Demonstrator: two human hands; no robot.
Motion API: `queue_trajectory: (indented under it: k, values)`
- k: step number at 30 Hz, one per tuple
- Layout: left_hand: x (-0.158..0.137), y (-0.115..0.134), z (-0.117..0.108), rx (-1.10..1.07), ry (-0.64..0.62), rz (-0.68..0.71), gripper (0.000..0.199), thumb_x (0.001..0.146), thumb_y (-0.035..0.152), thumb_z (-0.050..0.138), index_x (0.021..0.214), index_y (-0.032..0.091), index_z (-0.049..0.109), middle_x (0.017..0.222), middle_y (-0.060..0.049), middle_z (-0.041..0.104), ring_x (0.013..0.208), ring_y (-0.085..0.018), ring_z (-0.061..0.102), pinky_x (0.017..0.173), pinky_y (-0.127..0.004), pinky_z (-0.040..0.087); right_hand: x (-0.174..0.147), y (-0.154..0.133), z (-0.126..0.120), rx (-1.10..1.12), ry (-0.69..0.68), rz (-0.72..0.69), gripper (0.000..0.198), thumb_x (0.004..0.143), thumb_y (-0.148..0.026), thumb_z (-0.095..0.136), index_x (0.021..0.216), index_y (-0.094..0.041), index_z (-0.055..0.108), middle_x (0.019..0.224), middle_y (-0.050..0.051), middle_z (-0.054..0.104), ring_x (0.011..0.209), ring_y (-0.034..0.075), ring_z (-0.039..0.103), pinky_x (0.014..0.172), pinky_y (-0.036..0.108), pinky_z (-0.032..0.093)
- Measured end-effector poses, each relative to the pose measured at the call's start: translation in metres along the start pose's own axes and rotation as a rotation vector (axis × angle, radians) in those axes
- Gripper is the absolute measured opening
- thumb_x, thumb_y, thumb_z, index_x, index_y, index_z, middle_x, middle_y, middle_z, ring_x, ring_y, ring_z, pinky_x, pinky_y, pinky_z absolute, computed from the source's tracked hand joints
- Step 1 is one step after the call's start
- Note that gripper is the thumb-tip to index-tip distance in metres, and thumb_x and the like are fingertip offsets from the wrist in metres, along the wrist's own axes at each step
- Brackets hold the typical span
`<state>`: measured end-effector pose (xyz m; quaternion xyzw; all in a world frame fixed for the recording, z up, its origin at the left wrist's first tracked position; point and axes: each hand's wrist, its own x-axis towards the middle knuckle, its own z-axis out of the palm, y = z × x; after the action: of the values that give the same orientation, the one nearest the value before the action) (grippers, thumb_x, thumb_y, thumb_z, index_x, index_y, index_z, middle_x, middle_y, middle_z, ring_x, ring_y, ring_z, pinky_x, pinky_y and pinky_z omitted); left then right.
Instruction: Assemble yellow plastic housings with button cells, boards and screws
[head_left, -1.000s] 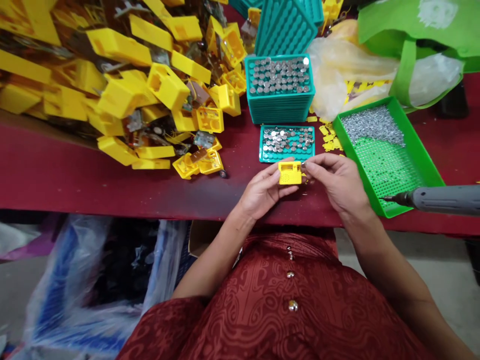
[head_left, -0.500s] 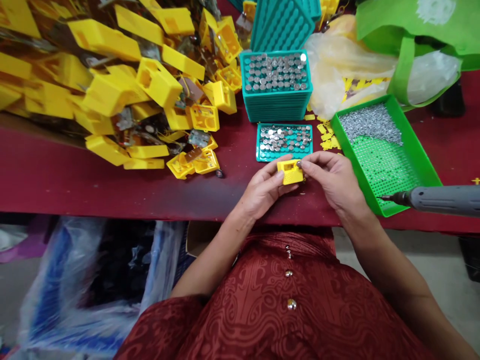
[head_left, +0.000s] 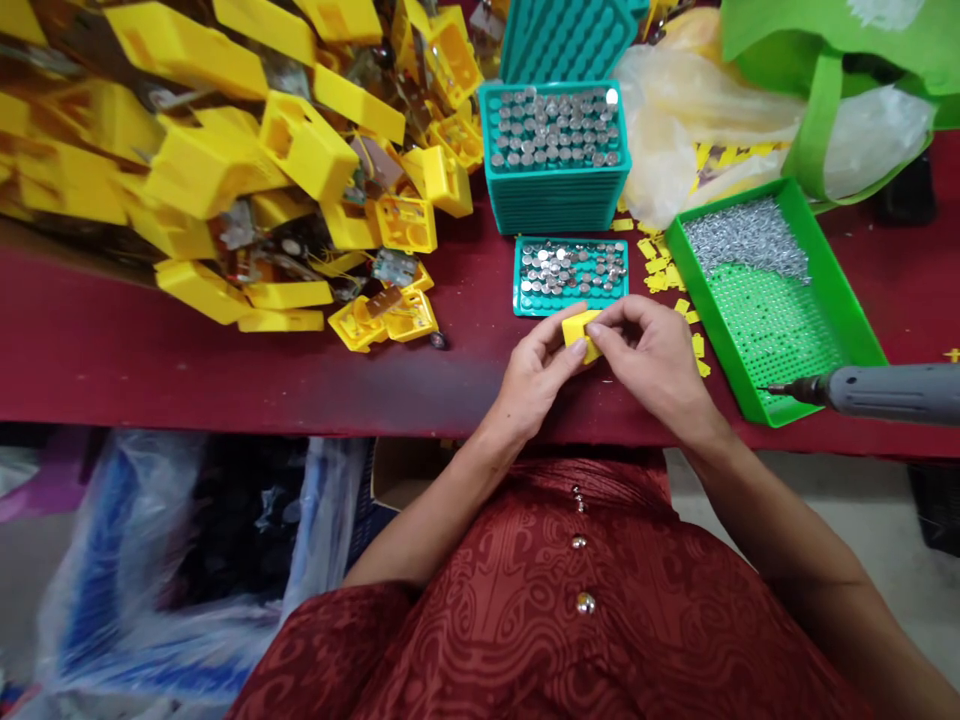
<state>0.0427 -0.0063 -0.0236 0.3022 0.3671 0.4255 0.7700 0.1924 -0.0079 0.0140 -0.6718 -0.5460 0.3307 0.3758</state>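
My left hand (head_left: 534, 380) grips a small yellow plastic case (head_left: 576, 328) between thumb and fingers, just over the table's front part. From the other side, my right hand (head_left: 660, 362) has its thumb and forefinger pinched against the case's edge; whatever sits between those fingertips is hidden. Just beyond the hands lies a teal tray (head_left: 519, 306) of round silver button cells (head_left: 553, 268). Behind it rises a stack of teal trays (head_left: 559, 205), its top one also filled with button cells.
Yellow housings (head_left: 202, 175) with wires and boards are heaped at the left. On the right are loose yellow pieces (head_left: 657, 266), a green tray (head_left: 847, 325) of screws (head_left: 750, 240), an electric screwdriver (head_left: 892, 390) and a green bag (head_left: 817, 130). A plastic-lined blue crate (head_left: 97, 590) stands below.
The yellow case has been turned, so its perforated face no longer shows. My right fingertips moved left onto it; the small metallic piece seen in them earlier is now hidden. The view shifted slightly.
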Motion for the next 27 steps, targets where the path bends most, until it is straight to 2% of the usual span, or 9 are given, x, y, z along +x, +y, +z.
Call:
queue_trajectory:
  k: [2,7,12,16,21,24,27]
  values:
    - [0.000,0.002,0.000,-0.019,-0.002,-0.033,0.047,0.083,0.037,0.091,0.126,0.021,0.078,0.133,-0.009,0.078,0.129,-0.027,0.072,0.114,-0.041,0.057,0.000,0.000,0.000,-0.034,0.009,-0.012,0.010,0.083,-0.020,0.071,0.076,-0.018,0.065,0.078,-0.001,0.069,0.065,0.009,0.055,0.069,0.028,0.048]
    - [-0.001,0.012,0.000,-0.069,-0.002,-0.123,0.045,0.082,0.035,0.091,0.123,0.020,0.079,0.132,-0.011,0.079,0.123,-0.028,0.075,0.106,-0.041,0.062,0.007,0.005,-0.010,-0.015,0.041,-0.059,0.015,0.088,-0.030,0.073,0.082,-0.020,0.063,0.079,0.000,0.067,0.066,0.010,0.054,0.068,0.027,0.048]
    - [-0.002,0.019,-0.005,-0.083,0.008,-0.134,0.043,0.083,0.036,0.092,0.120,0.017,0.080,0.124,-0.011,0.081,0.110,-0.025,0.077,0.096,-0.036,0.065,0.027,0.016,-0.021,-0.217,0.154,-0.270,0.008,0.093,-0.023,0.066,0.087,-0.020,0.071,0.091,0.005,0.074,0.086,0.018,0.066,0.084,0.034,0.053]
    - [-0.002,0.023,-0.014,-0.094,0.033,-0.099,0.041,0.081,0.036,0.093,0.116,0.017,0.081,0.121,-0.010,0.082,0.106,-0.023,0.078,0.094,-0.035,0.066,0.045,0.024,-0.008,-0.470,0.033,-0.364,0.018,0.098,-0.017,0.061,0.095,-0.019,0.079,0.101,0.009,0.076,0.100,0.023,0.068,0.095,0.039,0.054]
    - [-0.002,0.025,-0.019,-0.106,0.027,-0.076,0.040,0.081,0.036,0.094,0.115,0.017,0.082,0.117,-0.009,0.082,0.102,-0.021,0.078,0.090,-0.032,0.067,0.056,0.024,0.011,-0.719,-0.056,-0.315,0.028,0.104,-0.020,0.054,0.094,-0.018,0.080,0.109,0.015,0.074,0.104,0.029,0.064,0.097,0.047,0.054]
    - [-0.002,0.025,-0.019,-0.120,0.018,-0.075,0.040,0.080,0.036,0.095,0.114,0.018,0.082,0.116,-0.008,0.083,0.100,-0.020,0.079,0.089,-0.031,0.067,0.058,0.019,0.008,-0.711,-0.082,-0.267,0.027,0.103,-0.018,0.054,0.093,-0.016,0.079,0.109,0.017,0.074,0.109,0.032,0.065,0.103,0.052,0.053]
    - [-0.002,0.024,-0.019,-0.107,0.010,-0.082,0.043,0.082,0.037,0.093,0.119,0.019,0.081,0.119,-0.009,0.082,0.105,-0.021,0.079,0.093,-0.033,0.067,0.051,0.011,-0.002,-0.441,-0.028,-0.238,0.017,0.098,-0.020,0.062,0.091,-0.018,0.077,0.105,0.014,0.075,0.105,0.028,0.068,0.104,0.049,0.053]
